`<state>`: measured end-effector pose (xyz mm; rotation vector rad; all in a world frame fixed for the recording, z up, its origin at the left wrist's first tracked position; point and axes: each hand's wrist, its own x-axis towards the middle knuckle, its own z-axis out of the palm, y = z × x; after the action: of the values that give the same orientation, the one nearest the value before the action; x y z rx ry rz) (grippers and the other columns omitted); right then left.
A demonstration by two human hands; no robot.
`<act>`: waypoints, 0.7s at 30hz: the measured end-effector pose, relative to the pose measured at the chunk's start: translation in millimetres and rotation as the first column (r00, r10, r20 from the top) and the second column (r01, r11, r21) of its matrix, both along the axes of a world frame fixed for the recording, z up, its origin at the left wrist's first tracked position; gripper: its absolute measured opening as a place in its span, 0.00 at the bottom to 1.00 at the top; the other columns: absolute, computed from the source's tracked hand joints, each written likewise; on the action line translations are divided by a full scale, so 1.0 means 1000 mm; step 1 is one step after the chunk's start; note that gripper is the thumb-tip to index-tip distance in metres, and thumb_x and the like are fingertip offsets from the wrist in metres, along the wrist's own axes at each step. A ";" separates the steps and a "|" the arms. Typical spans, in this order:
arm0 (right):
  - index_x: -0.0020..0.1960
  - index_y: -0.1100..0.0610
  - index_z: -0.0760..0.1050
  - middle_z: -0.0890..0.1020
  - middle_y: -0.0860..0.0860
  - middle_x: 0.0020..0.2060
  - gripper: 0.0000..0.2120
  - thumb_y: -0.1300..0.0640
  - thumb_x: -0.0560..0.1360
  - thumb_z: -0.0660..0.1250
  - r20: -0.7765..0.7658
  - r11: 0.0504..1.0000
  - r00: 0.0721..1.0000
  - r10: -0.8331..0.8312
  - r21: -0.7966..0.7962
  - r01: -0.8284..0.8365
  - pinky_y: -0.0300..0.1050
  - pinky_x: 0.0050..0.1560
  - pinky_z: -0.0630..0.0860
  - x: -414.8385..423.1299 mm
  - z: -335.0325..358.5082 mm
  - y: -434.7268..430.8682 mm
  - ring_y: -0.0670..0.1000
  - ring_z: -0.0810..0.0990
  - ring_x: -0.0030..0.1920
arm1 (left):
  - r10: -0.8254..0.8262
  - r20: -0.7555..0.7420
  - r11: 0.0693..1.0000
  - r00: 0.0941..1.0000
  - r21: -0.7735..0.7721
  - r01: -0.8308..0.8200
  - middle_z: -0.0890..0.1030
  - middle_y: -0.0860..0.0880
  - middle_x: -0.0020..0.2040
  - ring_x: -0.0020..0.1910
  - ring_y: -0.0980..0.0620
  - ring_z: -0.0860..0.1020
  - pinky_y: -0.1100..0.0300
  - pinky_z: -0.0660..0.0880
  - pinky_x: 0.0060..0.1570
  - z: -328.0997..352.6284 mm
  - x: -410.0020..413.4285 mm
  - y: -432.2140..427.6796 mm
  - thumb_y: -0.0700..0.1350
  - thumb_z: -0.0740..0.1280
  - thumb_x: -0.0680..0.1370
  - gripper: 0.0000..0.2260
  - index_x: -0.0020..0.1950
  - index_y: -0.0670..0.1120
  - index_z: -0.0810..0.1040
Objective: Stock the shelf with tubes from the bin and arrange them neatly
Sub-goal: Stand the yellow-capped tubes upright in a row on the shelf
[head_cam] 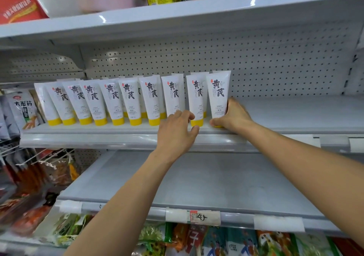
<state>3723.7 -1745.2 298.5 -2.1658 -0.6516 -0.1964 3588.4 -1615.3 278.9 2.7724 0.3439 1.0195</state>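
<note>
Several white tubes (110, 100) with yellow caps stand cap-down in a row on the grey middle shelf (285, 115), with more tubes behind them. My right hand (232, 115) grips the lower part of the rightmost tube (218, 92), thumb at its cap. My left hand (177, 131) reaches to the base of the two tubes just left of it; its fingers curl at the bottom of the tube (173, 96) and its thumb lies below the yellow cap of the neighbouring tube (195, 98). The bin is out of view.
A pegboard back wall (266, 64) stands behind the tubes. The shelf below (197, 178) carries a price tag (199, 216) on its front rail. Snack packets (23, 107) hang at the left, and food packs sit on the top and bottom shelves.
</note>
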 end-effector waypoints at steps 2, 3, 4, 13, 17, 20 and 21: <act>0.57 0.52 0.68 0.78 0.49 0.52 0.32 0.52 0.59 0.80 0.008 1.000 1.000 -0.005 -0.014 0.005 0.46 0.45 0.74 0.000 -0.001 0.000 0.53 0.77 0.53 | 0.005 -0.009 1.000 1.000 0.003 -0.005 0.79 0.51 0.56 0.55 0.50 0.77 0.50 0.73 0.55 -0.001 0.002 0.001 0.53 0.64 0.78 0.14 0.61 0.50 0.74; 0.58 0.52 0.69 0.78 0.49 0.53 0.32 0.52 0.59 0.80 0.013 1.000 1.000 -0.003 -0.023 0.004 0.47 0.47 0.75 0.000 0.000 0.000 0.53 0.77 0.54 | 0.008 -0.013 1.000 1.000 0.003 -0.008 0.79 0.51 0.56 0.55 0.50 0.77 0.50 0.73 0.55 -0.001 0.002 0.001 0.53 0.64 0.78 0.14 0.61 0.50 0.75; 0.59 0.53 0.69 0.79 0.49 0.53 0.33 0.52 0.59 0.80 0.013 0.999 1.000 0.002 -0.032 -0.002 0.48 0.48 0.76 0.000 0.000 0.000 0.53 0.77 0.55 | 0.011 -0.016 1.000 1.000 0.003 -0.011 0.79 0.51 0.56 0.55 0.50 0.77 0.50 0.73 0.55 -0.001 0.002 0.001 0.53 0.64 0.78 0.14 0.61 0.50 0.75; 0.61 0.57 0.66 0.76 0.52 0.55 0.25 0.46 0.71 0.70 0.133 0.993 0.985 -0.109 -0.028 0.114 0.51 0.52 0.73 -0.026 -0.001 -0.030 0.55 0.75 0.55 | -0.009 0.043 0.997 0.999 -0.078 0.012 0.79 0.52 0.55 0.54 0.51 0.76 0.50 0.73 0.54 -0.002 -0.022 -0.008 0.51 0.64 0.78 0.13 0.61 0.50 0.75; 0.57 0.55 0.70 0.76 0.49 0.52 0.13 0.53 0.74 0.66 0.349 0.998 0.936 -0.038 -0.033 0.052 0.52 0.53 0.72 -0.061 -0.012 -0.050 0.54 0.74 0.53 | -0.055 0.074 0.980 0.996 -0.185 0.068 0.79 0.55 0.51 0.51 0.53 0.76 0.49 0.74 0.54 -0.014 -0.044 -0.024 0.50 0.65 0.77 0.10 0.58 0.51 0.76; 0.56 0.54 0.71 0.77 0.49 0.52 0.11 0.56 0.74 0.65 0.432 0.989 0.896 0.103 -0.140 -0.046 0.50 0.53 0.70 -0.086 -0.029 -0.057 0.52 0.74 0.52 | -0.061 0.046 0.966 0.997 -0.247 0.071 0.79 0.54 0.49 0.49 0.53 0.77 0.49 0.74 0.54 -0.026 -0.064 -0.029 0.50 0.66 0.77 0.10 0.57 0.50 0.76; 0.55 0.54 0.71 0.77 0.48 0.52 0.10 0.56 0.74 0.65 0.445 0.983 0.884 0.142 -0.168 -0.073 0.50 0.52 0.70 -0.094 -0.036 -0.056 0.51 0.74 0.52 | -0.057 0.030 0.963 0.998 -0.264 0.063 0.79 0.54 0.49 0.49 0.53 0.77 0.49 0.75 0.54 -0.031 -0.072 -0.030 0.50 0.66 0.77 0.10 0.57 0.50 0.77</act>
<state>3629.2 -1801.5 262.7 -2.2299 -1.0795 -0.6297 3516.2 -1644.9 247.5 2.5155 0.3613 0.9150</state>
